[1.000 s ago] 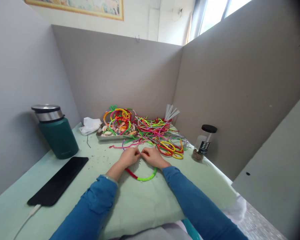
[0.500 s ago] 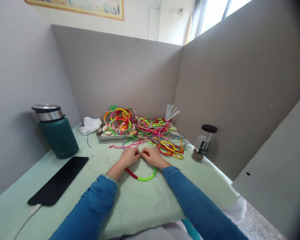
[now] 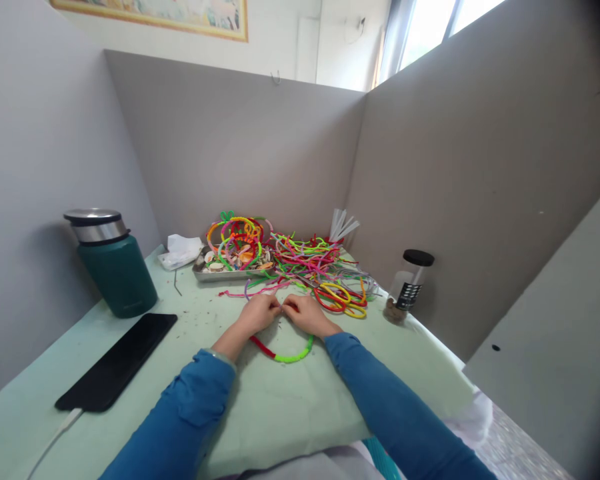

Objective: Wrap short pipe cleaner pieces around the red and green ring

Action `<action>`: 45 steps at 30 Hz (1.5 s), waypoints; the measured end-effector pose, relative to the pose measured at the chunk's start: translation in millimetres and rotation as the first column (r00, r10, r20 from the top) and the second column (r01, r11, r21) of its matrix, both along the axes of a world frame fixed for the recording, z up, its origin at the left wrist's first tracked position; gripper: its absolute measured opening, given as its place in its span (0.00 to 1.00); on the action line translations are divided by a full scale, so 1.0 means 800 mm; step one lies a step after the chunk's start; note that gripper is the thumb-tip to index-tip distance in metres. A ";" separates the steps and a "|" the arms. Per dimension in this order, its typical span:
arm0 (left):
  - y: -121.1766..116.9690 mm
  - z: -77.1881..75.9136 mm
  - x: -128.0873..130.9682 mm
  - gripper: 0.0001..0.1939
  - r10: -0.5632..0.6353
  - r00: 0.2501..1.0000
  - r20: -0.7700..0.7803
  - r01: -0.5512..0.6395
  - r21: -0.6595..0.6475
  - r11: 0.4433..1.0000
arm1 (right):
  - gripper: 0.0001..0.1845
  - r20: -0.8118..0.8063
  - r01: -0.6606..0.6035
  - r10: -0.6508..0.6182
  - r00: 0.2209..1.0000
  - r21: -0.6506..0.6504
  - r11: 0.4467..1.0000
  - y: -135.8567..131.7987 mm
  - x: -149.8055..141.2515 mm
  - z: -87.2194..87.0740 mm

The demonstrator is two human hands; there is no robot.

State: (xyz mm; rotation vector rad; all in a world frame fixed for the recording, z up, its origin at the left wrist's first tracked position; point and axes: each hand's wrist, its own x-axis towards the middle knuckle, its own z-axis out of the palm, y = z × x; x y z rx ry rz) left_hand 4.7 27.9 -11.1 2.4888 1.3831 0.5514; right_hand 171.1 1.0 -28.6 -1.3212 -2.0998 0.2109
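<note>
My left hand [image 3: 260, 313] and my right hand [image 3: 303, 313] meet above the table, thumbs and fingers pinched together almost tip to tip. Whatever sits between the fingertips is too small to make out. Beneath them lies a fuzzy pipe cleaner ring [image 3: 291, 359], its near arc red on the left and bright green on the right. My hands and wrists cover its sides. A purple bit of pipe cleaner [image 3: 248, 287] curves out behind my left hand, and a pink strand [image 3: 233, 293] lies beside it.
Behind my hands are a metal tray [image 3: 220, 275] of shells and coloured rings, and a heap of pipe cleaners [image 3: 310, 257]. Yellow and red loops [image 3: 350, 293] lie right. A green bottle [image 3: 117, 267], a phone [image 3: 117, 363], tissues [image 3: 181, 250] and a black-lidded jar [image 3: 409, 287] stand around.
</note>
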 end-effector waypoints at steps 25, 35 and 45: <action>-0.008 0.005 -0.005 0.11 0.124 0.877 0.464 0.164 -0.532 0.831 | 0.08 -0.077 -0.046 0.049 0.996 0.038 0.998 -0.005 0.000 0.004; -0.002 0.001 0.003 0.09 0.130 0.953 0.273 -0.066 -0.232 0.970 | 0.08 -0.078 -0.027 0.030 0.996 0.047 0.999 0.001 0.003 0.000; 0.003 -0.001 0.001 0.10 0.107 0.970 0.218 -0.082 -0.120 0.989 | 0.06 -0.094 -0.042 0.049 0.994 0.068 0.997 0.001 0.001 0.000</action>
